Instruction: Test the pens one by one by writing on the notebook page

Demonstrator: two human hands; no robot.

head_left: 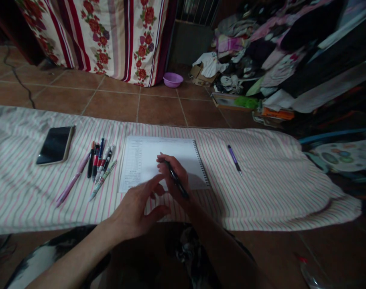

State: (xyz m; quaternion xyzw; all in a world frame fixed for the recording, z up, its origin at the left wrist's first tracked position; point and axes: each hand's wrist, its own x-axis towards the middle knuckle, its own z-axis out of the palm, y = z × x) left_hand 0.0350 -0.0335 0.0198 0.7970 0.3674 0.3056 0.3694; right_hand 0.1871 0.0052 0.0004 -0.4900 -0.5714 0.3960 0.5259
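My right hand [178, 176] is closed around a black pen [177, 181] above the lower part of a spiral notebook [167, 148]. The notebook lies open at a mostly white page, with small print down its left side and the coil on the right. Beside the right hand, my left hand [141, 204] has its fingers apart and curved, near the notebook's lower edge, with nothing in it. A purple and black pen [234, 159] rests alone on the striped cloth to the right. Left of the notebook lie several pens [101, 160] in a loose bunch.
A striped cloth [261, 180] covers the low table. At its left lie a phone [55, 145] and a long pinkish-purple pen-like item [73, 180]. Beyond are a floral curtain [116, 40], a purple basin [172, 79] and piled clothes [231, 44]. A cable [17, 76] crosses the tiled floor.
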